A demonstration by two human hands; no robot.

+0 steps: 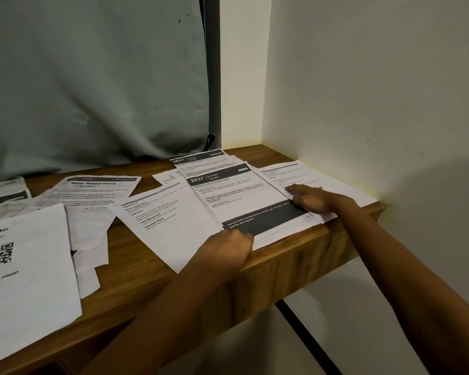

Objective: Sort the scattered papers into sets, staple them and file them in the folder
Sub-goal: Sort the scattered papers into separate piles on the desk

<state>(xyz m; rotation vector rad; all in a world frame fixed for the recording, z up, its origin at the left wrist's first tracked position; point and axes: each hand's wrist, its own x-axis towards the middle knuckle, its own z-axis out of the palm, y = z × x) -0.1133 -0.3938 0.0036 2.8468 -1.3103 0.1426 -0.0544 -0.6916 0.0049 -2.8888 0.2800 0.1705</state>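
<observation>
Two grips, both bare hands, are on a pile [276, 234] of printed papers at the right end of a wooden table [295, 262], close to a cream wall [363, 90].

The left grip [228, 249] sits at the pile's near edge. Its fingers are curled round that edge where the sheets reach the table's front lip. Motion blur hides how many sheets it pinches.

The right grip [313, 198] lies flat with its fingers straight and pointing left. It presses on the right edge of the top sheet and holds nothing.

That top sheet is headed 2437 [236, 196], with the words "Brew a cup of instant coffee" and a dark band across its near part. Behind it, partly covered, a 2641 sheet [201, 161] sticks out at the far side. Another sheet [287, 170] fans out to the right under the right grip, its corner near the wall.

Just left of the pile, and tucked partly under it, lies a text sheet [160, 220] that reaches the table's near edge. Further left are more loose papers:
- a "Water Potted Plants" sheet [95, 189] at the far side
- a large QR sheet [27, 269] at the near left, overlapping several plain sheets

A grey cloth [92, 77] hangs behind the table on the left.
</observation>
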